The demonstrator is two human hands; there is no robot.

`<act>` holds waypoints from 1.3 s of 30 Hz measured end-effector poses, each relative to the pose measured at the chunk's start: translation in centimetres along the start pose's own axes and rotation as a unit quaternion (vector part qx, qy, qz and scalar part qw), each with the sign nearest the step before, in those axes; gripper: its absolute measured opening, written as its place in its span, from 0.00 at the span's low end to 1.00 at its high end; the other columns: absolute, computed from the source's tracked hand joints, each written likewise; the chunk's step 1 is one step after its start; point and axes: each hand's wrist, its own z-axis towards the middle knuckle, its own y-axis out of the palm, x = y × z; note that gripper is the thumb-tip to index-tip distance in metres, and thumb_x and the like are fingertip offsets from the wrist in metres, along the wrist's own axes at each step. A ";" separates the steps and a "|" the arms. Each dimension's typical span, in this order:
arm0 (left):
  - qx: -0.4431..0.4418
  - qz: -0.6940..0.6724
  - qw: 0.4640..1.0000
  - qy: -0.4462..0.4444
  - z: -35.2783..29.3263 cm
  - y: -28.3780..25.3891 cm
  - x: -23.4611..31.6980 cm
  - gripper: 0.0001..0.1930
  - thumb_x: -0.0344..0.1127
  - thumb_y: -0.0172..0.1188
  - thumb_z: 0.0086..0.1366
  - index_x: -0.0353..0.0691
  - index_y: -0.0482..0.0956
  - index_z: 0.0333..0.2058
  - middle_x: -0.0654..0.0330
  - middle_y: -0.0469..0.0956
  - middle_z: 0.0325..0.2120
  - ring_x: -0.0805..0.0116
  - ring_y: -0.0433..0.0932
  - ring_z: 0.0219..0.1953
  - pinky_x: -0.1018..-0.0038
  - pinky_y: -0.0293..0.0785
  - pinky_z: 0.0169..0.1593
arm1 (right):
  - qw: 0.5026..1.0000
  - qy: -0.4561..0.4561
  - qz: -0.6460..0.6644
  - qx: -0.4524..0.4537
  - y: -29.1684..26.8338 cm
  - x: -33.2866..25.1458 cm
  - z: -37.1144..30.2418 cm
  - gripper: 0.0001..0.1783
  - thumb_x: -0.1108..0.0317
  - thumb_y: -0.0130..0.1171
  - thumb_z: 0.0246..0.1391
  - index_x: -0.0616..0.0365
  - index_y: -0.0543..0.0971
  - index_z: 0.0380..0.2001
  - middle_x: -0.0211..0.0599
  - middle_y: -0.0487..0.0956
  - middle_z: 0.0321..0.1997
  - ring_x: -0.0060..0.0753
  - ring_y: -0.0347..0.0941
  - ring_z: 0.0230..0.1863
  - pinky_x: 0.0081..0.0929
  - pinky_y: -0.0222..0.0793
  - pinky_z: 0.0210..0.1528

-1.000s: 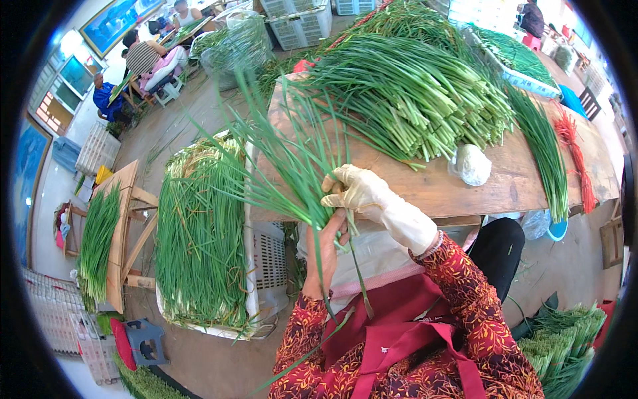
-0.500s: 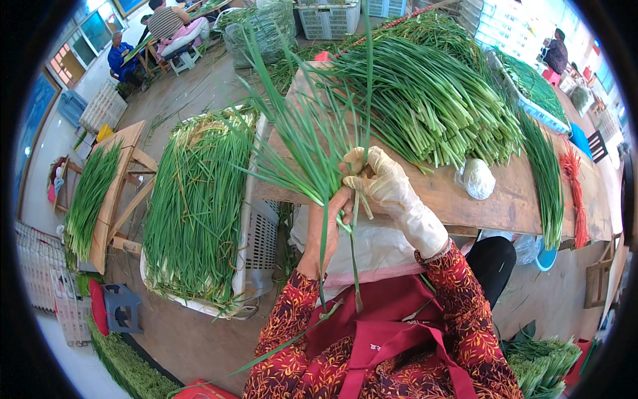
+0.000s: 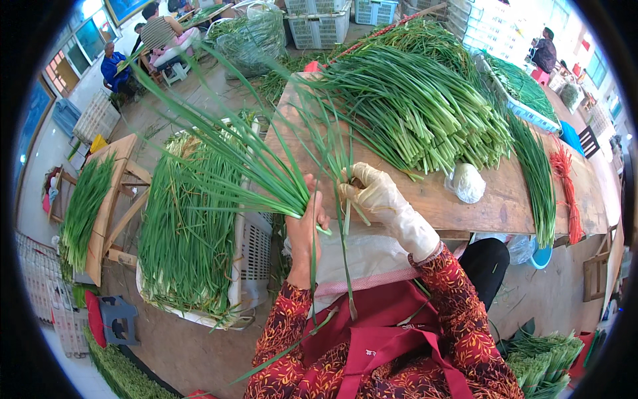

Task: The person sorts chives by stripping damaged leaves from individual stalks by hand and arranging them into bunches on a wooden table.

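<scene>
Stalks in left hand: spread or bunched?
Spread: the green stalks fan out up and left from the left hand, bunched only at its grip.

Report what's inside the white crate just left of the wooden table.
Long green leaves, some yellowed, fill the white crate; its covered bottom can't be seen.

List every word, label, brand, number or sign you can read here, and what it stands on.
No text is clear enough to quote.
White tray at upper right: blue marks along its side, too small to read.
Red apron: a small white mark, too small to make out.
</scene>
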 end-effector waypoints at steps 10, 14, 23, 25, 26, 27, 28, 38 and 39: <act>-0.136 -0.143 0.960 -0.196 0.5 -0.5 -0.3 0.14 0.41 0.49 0.59 0.41 0.67 0.40 0.68 0.68 0.25 0.85 0.58 0.18 0.89 0.55 0.19 | 0.878 0.095 0.419 -0.213 -0.8 -1.9 -0.7 0.10 0.72 0.49 0.49 0.61 0.70 0.38 0.35 0.72 0.28 0.26 0.72 0.26 0.21 0.72 0.27; -0.143 -0.096 0.972 -0.162 3.1 -0.1 1.3 0.11 0.38 0.49 0.58 0.43 0.68 0.38 0.66 0.71 0.34 0.84 0.61 0.20 0.87 0.59 0.20 | 0.890 -0.210 0.379 -0.142 -1.1 -0.6 0.2 0.08 0.70 0.51 0.48 0.63 0.74 0.32 0.37 0.72 0.37 0.26 0.66 0.35 0.20 0.63 0.34; -0.077 -0.067 0.994 0.029 9.3 -1.0 7.7 0.15 0.42 0.56 0.53 0.41 0.70 0.37 0.67 0.73 0.34 0.86 0.61 0.19 0.88 0.61 0.20 | 0.879 -0.135 0.381 -0.253 -0.2 1.3 -3.8 0.12 0.65 0.50 0.49 0.63 0.73 0.34 0.39 0.72 0.40 0.29 0.67 0.41 0.24 0.63 0.42; -0.084 -0.075 0.990 0.087 11.6 -1.6 9.5 0.15 0.42 0.56 0.53 0.41 0.70 0.37 0.67 0.73 0.31 0.84 0.63 0.22 0.87 0.62 0.21 | 0.837 -0.088 0.306 -0.445 1.5 1.7 -7.2 0.14 0.64 0.51 0.48 0.60 0.72 0.37 0.38 0.73 0.38 0.30 0.67 0.42 0.26 0.63 0.43; -0.108 -0.081 0.985 0.112 12.6 -4.2 11.0 0.14 0.41 0.55 0.54 0.41 0.70 0.37 0.68 0.72 0.30 0.84 0.64 0.24 0.86 0.62 0.22 | 0.825 -0.084 0.209 -0.518 2.1 -2.1 -8.9 0.17 0.66 0.53 0.46 0.57 0.70 0.41 0.37 0.73 0.38 0.28 0.68 0.41 0.24 0.65 0.40; -0.106 -0.084 0.982 0.131 13.0 -5.0 11.9 0.13 0.41 0.54 0.55 0.40 0.69 0.36 0.68 0.72 0.29 0.83 0.65 0.25 0.85 0.63 0.22 | 0.835 -0.076 0.207 -0.504 1.1 -3.6 -8.8 0.17 0.66 0.53 0.46 0.57 0.70 0.41 0.37 0.73 0.38 0.28 0.68 0.41 0.24 0.65 0.40; -0.103 -0.089 0.980 0.144 13.1 -5.1 11.5 0.13 0.40 0.53 0.55 0.40 0.69 0.36 0.68 0.71 0.28 0.82 0.66 0.27 0.85 0.63 0.22 | 0.895 -0.089 0.032 -0.436 -0.2 -4.1 -7.8 0.16 0.66 0.53 0.45 0.56 0.71 0.40 0.38 0.73 0.38 0.32 0.68 0.42 0.27 0.64 0.42; -0.146 -0.145 0.971 -0.119 2.1 -0.5 2.1 0.09 0.35 0.49 0.59 0.41 0.66 0.37 0.67 0.66 0.22 0.76 0.67 0.26 0.77 0.69 0.29 | 0.850 0.107 -0.495 0.145 -6.1 5.7 -1.6 0.15 0.58 0.55 0.41 0.56 0.71 0.30 0.38 0.74 0.26 0.43 0.71 0.25 0.34 0.67 0.26; -0.141 -0.145 0.972 -0.119 1.5 -0.4 1.8 0.09 0.35 0.49 0.59 0.41 0.66 0.37 0.67 0.66 0.22 0.76 0.67 0.26 0.77 0.69 0.29 | 0.861 0.084 -0.476 0.160 -6.0 6.1 -1.9 0.15 0.58 0.54 0.41 0.56 0.71 0.30 0.39 0.74 0.25 0.42 0.72 0.25 0.34 0.67 0.24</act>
